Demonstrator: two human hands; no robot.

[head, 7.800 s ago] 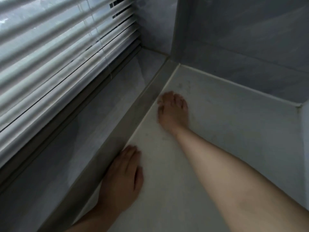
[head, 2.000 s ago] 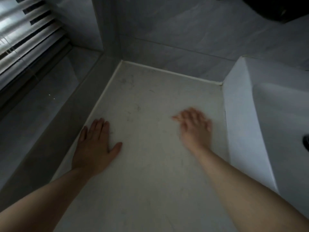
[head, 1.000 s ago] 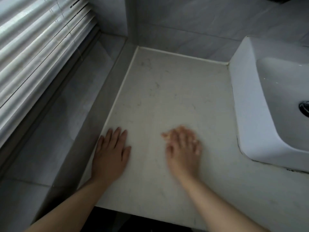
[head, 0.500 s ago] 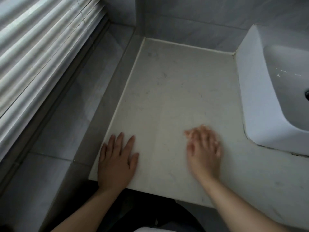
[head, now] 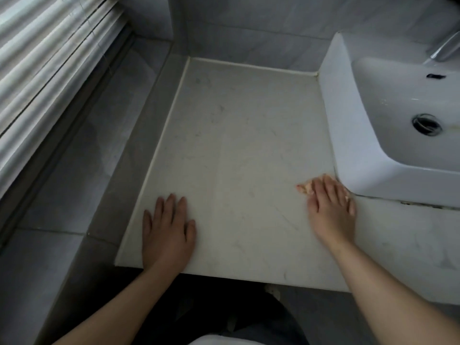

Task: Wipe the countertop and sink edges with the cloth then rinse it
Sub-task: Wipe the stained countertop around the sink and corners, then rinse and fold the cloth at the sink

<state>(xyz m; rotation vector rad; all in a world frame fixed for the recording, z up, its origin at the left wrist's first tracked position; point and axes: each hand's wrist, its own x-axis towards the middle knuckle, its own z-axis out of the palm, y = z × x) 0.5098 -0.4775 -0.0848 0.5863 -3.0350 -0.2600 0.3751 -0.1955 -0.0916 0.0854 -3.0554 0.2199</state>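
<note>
The left hand is laid flat on the countertop near its front left corner, fingers straight, nothing held. The right hand is pressed flat, fingers extended, on a pale orange cloth, seen only at the fingertips, just beside the front corner of the sink.

Bare left hand and right hand, dark clothing below

Mid-frame, the countertop is off-white with faint grey veins; the sink at right is plain white. The cloth at centre right is peach-orange, the upper-left blinds white.
</note>
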